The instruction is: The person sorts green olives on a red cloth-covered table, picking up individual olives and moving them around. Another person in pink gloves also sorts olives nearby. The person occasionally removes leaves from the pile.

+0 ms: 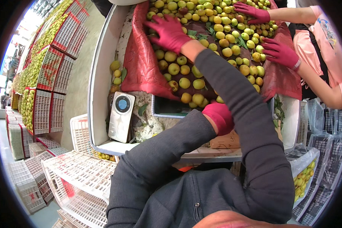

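Fruit, round and yellow-green (pixel 184 83), lies between red mesh flaps (pixel 138 72); hard pushing by the wide-spread right maroon-gloved hand (pixel 169 35) could spill some. I cannot tell the left maroon-gloved hand (pixel 220 117)'s grip.

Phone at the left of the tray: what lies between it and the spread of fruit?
In the head view, the red mesh sheet lies between the phone and the fruit.
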The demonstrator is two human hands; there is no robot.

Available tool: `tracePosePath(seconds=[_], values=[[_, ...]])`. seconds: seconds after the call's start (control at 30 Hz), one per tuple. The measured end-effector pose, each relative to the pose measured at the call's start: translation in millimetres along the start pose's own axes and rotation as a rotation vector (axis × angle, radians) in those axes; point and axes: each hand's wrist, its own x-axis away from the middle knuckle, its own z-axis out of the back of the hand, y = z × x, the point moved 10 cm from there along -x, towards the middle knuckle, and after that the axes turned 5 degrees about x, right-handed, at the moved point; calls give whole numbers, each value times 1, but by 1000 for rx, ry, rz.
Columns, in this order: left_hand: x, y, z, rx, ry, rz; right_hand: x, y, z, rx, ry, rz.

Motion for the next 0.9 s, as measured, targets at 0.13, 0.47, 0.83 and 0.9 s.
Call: tracePosePath(seconds=[0.13, 0.47, 0.83, 0.9], values=[[3, -10, -8, -8, 50, -44, 8, -17, -10, 14, -150, -12], [9, -5, 9, -95, -196, 240, 107, -41, 67, -152, -187, 257], [9, -7, 1, 29, -195, 161, 173, 30, 122, -795, -405, -115], [6, -4, 2, 28, -171, 130, 168, 70, 153, -652, -166, -188]])
